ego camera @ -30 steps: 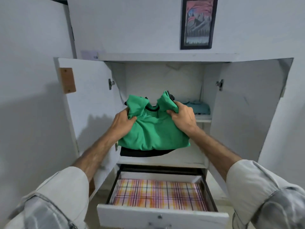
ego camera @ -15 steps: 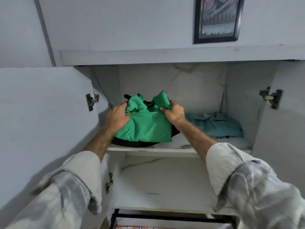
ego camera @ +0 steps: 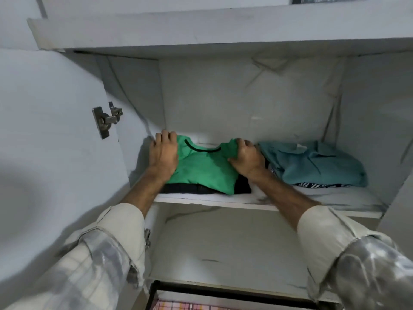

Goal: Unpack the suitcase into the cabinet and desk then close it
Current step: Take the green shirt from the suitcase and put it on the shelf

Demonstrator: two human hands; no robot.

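Two hands reach into the open cabinet (ego camera: 223, 97). The left hand (ego camera: 164, 153) lies flat, fingers straight, pressing the left edge of one folded green shirt (ego camera: 201, 166). The right hand (ego camera: 244, 159) has its fingers curled round the shirt's right shoulder, bunching the cloth. The green shirt rests on the upper shelf (ego camera: 223, 201), at its left half, on top of one dark garment (ego camera: 196, 189) whose edge shows beneath it. Just beside the right hand, on the same shelf, lies one teal shirt (ego camera: 312, 166) over a striped piece (ego camera: 312, 185); the two piles look close or touching, but the hand hides the gap. One metal hinge (ego camera: 106, 120) sits on the left door (ego camera: 55, 130). Below the lower compartment, one drawer (ego camera: 190, 306) shows plaid lining.
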